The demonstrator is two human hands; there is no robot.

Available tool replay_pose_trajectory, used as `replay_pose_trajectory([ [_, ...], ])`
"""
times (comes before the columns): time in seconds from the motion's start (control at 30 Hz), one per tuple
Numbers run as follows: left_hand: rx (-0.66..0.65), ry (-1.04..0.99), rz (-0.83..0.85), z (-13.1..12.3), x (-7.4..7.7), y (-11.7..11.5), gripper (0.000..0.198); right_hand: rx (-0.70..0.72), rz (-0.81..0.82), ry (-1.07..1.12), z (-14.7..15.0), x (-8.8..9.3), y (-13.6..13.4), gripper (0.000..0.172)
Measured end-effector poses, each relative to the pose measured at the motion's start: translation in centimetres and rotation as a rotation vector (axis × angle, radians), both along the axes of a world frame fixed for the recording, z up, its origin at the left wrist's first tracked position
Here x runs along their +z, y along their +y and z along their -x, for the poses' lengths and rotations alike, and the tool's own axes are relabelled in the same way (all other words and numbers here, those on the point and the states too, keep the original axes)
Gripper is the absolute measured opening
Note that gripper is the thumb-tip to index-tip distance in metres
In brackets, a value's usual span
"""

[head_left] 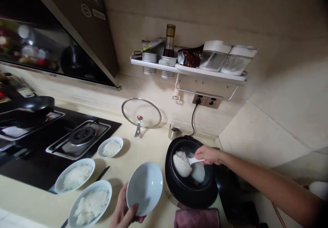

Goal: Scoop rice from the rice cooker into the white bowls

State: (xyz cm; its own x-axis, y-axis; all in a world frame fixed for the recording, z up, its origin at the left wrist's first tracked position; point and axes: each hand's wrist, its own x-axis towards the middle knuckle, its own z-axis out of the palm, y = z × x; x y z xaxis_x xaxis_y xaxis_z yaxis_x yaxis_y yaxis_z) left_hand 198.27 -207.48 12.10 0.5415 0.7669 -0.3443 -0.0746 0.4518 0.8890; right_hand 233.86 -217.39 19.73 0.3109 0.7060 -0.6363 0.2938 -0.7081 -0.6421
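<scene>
We hold an empty white bowl [145,188] in our left hand [124,211], the grip closed on its lower rim, thumb over the edge, the bowl tilted toward us. It hangs over the desk [143,146] at 6 o'clock in the view, just beside the black rice cooker [191,187], which sits at 3 o'clock from the bowl. Our right hand [208,154] reaches over the cooker's open pot, its grip clenched on the handle of a white rice paddle [194,160]. The paddle carries a lump of rice [181,164] lifted above the pot, and more rice [199,172] lies in the bottom.

At 9 o'clock from the empty bowl, three bowls with rice stand on the desk: a large one [90,207] nearest us, another [74,175] at the edge of the hob [38,159], and a small one [110,146] farther back. A dark chopstick [102,173] lies between them. A glass lid [141,113] stands upright at 12 o'clock against the wall, below a shelf [189,71] of jars and a bottle. A pan [36,104] sits on the hob at 10 o'clock.
</scene>
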Motion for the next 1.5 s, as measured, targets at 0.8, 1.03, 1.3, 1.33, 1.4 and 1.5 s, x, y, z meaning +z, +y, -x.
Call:
replay_pose_trajectory([
  [0.8,-0.289,-0.290,0.069,-12.8,7.6,-3.1,0.075,-0.056,-0.398,-0.767,9.6,7.2,-6.0,0.030],
  [1.03,-0.325,-0.408,0.132,-11.5,6.8,-2.1,0.066,0.155,-0.526,-1.208,11.4,7.1,-6.4,0.033],
  [1.3,-0.267,-0.418,0.169,-10.8,6.8,-1.4,0.065,0.143,-0.769,-1.410,11.8,8.8,-8.7,0.029],
  [1.33,-0.259,-0.416,0.172,-10.9,6.7,-1.3,0.065,0.147,-0.801,-1.413,12.1,8.9,-9.0,0.028],
  [1.4,-0.250,-0.416,0.172,-10.9,6.5,-1.3,0.065,0.182,-0.857,-1.408,12.8,8.7,-9.4,0.028],
  [1.5,-0.254,-0.422,0.167,-10.9,6.5,-1.6,0.064,0.274,-0.901,-1.438,13.7,7.5,-9.2,0.029],
])
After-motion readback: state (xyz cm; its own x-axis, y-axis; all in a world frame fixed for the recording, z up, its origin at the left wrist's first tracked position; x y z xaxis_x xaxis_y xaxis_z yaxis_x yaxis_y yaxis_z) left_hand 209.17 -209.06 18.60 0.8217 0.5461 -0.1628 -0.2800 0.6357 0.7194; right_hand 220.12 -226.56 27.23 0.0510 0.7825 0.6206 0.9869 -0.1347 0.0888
